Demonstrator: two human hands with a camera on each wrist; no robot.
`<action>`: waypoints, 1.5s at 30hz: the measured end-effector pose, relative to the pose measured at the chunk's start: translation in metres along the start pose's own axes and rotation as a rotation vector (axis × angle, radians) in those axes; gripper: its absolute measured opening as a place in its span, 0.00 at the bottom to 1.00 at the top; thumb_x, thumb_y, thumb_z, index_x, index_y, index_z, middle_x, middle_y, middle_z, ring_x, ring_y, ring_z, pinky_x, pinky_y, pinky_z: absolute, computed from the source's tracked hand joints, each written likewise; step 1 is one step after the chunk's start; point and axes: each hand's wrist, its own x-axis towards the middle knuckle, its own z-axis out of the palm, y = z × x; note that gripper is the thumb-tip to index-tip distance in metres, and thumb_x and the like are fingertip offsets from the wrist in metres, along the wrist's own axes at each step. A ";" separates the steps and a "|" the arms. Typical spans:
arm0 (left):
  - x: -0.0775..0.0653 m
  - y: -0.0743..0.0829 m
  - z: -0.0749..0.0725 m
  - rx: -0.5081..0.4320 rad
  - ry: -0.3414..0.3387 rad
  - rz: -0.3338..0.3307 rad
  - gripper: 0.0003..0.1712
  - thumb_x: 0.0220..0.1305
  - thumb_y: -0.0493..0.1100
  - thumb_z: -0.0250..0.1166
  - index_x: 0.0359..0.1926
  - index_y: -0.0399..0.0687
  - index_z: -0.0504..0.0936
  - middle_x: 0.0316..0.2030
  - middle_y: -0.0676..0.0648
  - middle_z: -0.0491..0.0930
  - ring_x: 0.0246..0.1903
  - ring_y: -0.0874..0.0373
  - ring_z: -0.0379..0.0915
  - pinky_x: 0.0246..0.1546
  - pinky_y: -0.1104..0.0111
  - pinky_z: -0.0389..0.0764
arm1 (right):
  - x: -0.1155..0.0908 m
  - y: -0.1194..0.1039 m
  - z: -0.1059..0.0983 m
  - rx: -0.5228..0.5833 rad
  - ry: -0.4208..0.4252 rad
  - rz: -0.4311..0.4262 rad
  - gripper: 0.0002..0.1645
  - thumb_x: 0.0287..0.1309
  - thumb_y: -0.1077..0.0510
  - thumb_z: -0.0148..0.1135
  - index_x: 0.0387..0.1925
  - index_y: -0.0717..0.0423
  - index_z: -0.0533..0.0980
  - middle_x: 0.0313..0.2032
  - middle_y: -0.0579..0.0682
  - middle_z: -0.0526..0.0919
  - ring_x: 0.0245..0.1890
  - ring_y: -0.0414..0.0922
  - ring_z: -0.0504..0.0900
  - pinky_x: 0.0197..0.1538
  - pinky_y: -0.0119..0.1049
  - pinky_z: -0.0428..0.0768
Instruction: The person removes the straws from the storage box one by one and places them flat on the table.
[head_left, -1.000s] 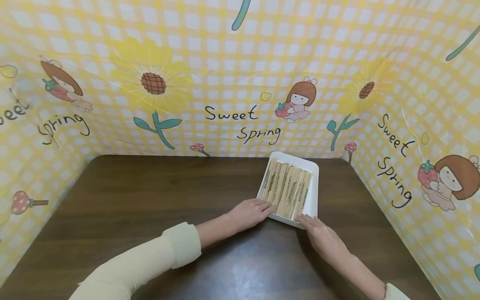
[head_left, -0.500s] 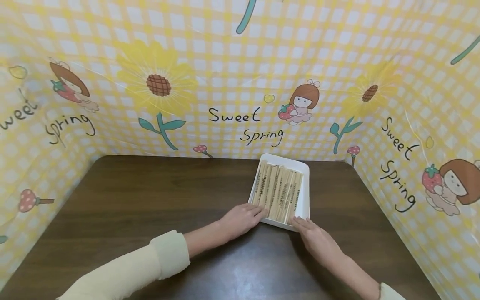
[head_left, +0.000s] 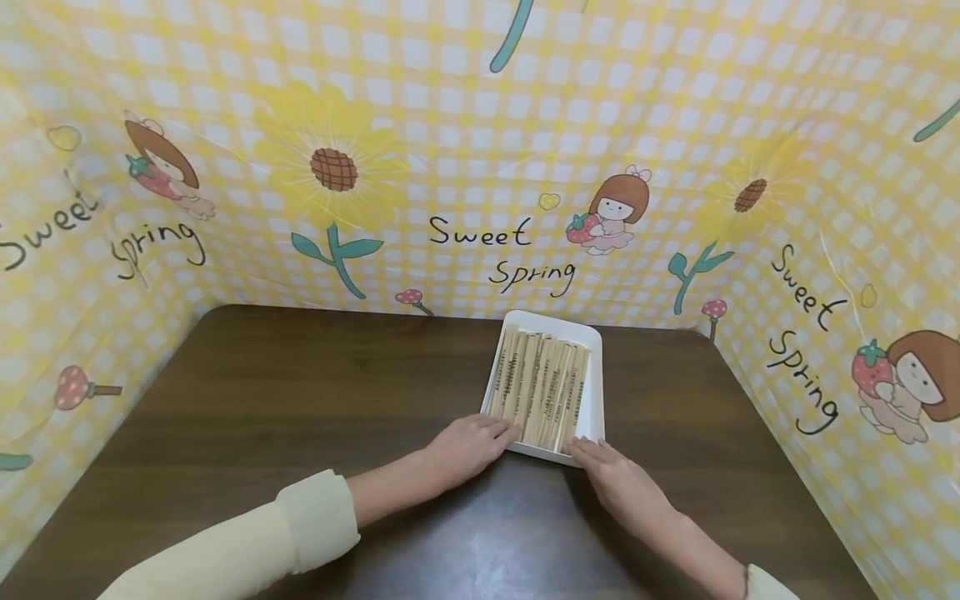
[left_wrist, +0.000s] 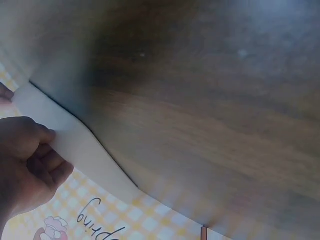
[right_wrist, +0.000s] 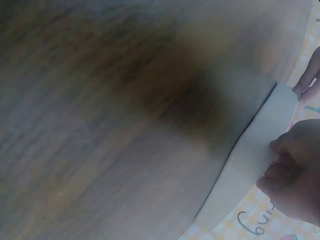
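Note:
A white rectangular tray (head_left: 594, 392) sits on the table, its far end near the back wall. Inside lie several slim beige stick-like packets (head_left: 542, 387) with dark printing, side by side and lengthwise. My left hand (head_left: 467, 446) grips the tray's near-left corner, fingers over the rim. At the near-right corner, my right hand (head_left: 626, 487) holds the rim in the same way. In the left wrist view, the thumb of the left hand (left_wrist: 30, 160) presses the tray's outer wall (left_wrist: 82, 147). The right wrist view shows the right hand (right_wrist: 295, 172) with its thumb against that wall (right_wrist: 250, 150).
The dark brown wooden table (head_left: 337, 375) extends to both sides of the tray. Yellow checked cloth (head_left: 450, 125) with printed flowers and lettering hangs behind it and along the left and right sides.
The tray has slid left across the table with its packets, both hands staying on its near corners. The head view has turned slightly to the left.

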 end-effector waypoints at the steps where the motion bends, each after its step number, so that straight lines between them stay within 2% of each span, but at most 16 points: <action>1: -0.001 0.000 0.000 0.001 0.006 -0.001 0.20 0.64 0.35 0.62 0.57 0.42 0.81 0.49 0.45 0.84 0.47 0.55 0.82 0.50 0.66 0.81 | 0.001 -0.001 0.000 0.000 -0.002 0.002 0.29 0.45 0.81 0.67 0.53 0.67 0.79 0.49 0.60 0.84 0.50 0.54 0.84 0.54 0.50 0.80; 7: -0.008 0.000 0.000 -0.031 0.044 -0.023 0.18 0.63 0.34 0.61 0.55 0.40 0.82 0.46 0.44 0.85 0.45 0.53 0.83 0.49 0.64 0.81 | 0.005 -0.004 0.000 -0.002 -0.024 0.002 0.30 0.46 0.80 0.67 0.54 0.65 0.79 0.50 0.59 0.84 0.50 0.53 0.84 0.55 0.49 0.80; 13: -0.016 -0.001 -0.007 -0.048 0.070 -0.039 0.17 0.64 0.34 0.59 0.53 0.40 0.82 0.44 0.44 0.85 0.42 0.55 0.83 0.47 0.65 0.82 | 0.010 -0.007 0.002 0.003 -0.037 -0.015 0.29 0.46 0.80 0.67 0.53 0.65 0.80 0.50 0.59 0.84 0.49 0.53 0.84 0.54 0.50 0.80; 17: -0.022 0.000 -0.012 -0.043 0.052 -0.048 0.16 0.62 0.34 0.61 0.52 0.40 0.82 0.43 0.45 0.85 0.41 0.55 0.83 0.46 0.66 0.82 | 0.013 -0.010 0.004 0.011 -0.050 -0.028 0.28 0.47 0.79 0.67 0.53 0.65 0.80 0.50 0.60 0.84 0.49 0.53 0.84 0.54 0.50 0.80; 34: -0.041 0.000 -0.030 -0.055 -0.119 -0.096 0.20 0.62 0.34 0.64 0.56 0.40 0.80 0.48 0.43 0.84 0.46 0.53 0.82 0.50 0.64 0.81 | 0.026 -0.020 0.009 0.017 -0.038 -0.114 0.27 0.48 0.78 0.67 0.53 0.66 0.80 0.49 0.58 0.84 0.48 0.53 0.84 0.53 0.50 0.81; 41: -0.049 -0.002 -0.033 -0.058 -0.085 -0.102 0.21 0.59 0.34 0.64 0.55 0.43 0.80 0.46 0.44 0.85 0.46 0.55 0.82 0.50 0.66 0.80 | 0.033 -0.025 0.011 0.017 -0.031 -0.131 0.26 0.48 0.77 0.67 0.52 0.64 0.80 0.48 0.57 0.84 0.48 0.52 0.84 0.52 0.50 0.82; 45: -0.054 -0.002 -0.038 -0.056 -0.074 -0.106 0.20 0.59 0.34 0.64 0.55 0.41 0.81 0.46 0.44 0.85 0.45 0.54 0.82 0.49 0.65 0.81 | 0.035 -0.028 0.013 0.018 -0.035 -0.136 0.26 0.48 0.77 0.67 0.52 0.64 0.80 0.48 0.56 0.85 0.48 0.51 0.85 0.52 0.49 0.82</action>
